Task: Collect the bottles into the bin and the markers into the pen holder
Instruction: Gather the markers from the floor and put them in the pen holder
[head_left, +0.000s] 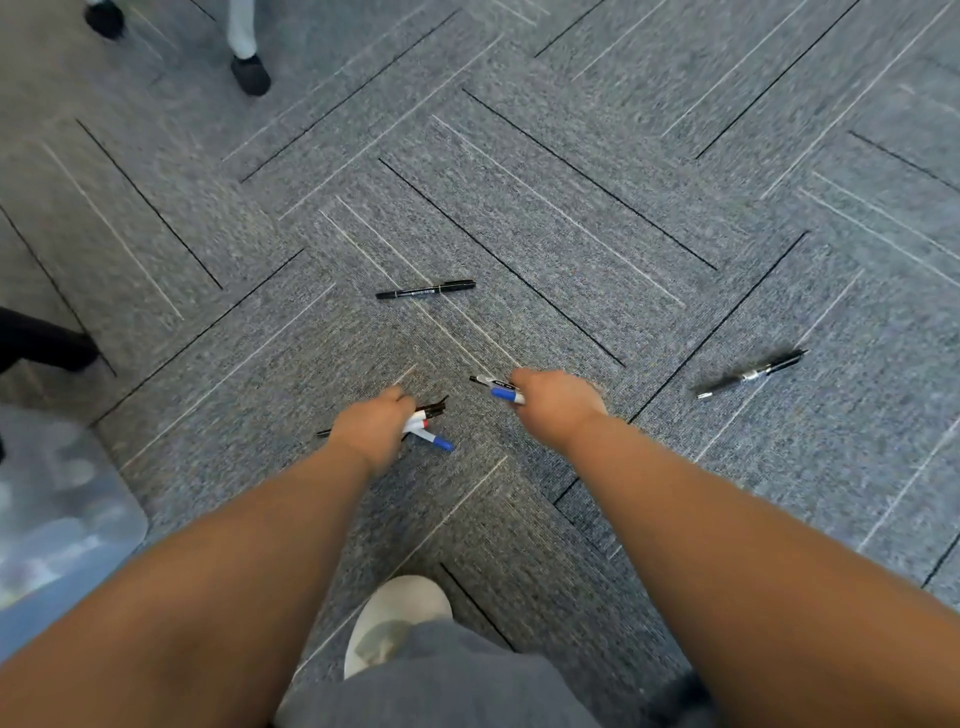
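A bunch of markers (428, 423) is gripped in the left hand (371, 428), and a blue-capped marker (508, 395) with another is gripped in the right hand (556, 405). A black marker (425, 290) lies on the carpet (571, 182) ahead of both hands. A black pen (750, 374) lies well out past the right hand. With both hands full, one could be dropped when the next is grabbed.

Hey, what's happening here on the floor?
A person reaches down to the carpet, gathering markers. The left grip holds a bundle of markers; the right grip holds a blue-capped marker and another. A black marker and a black pen lie loose on the carpet, not yet picked up.
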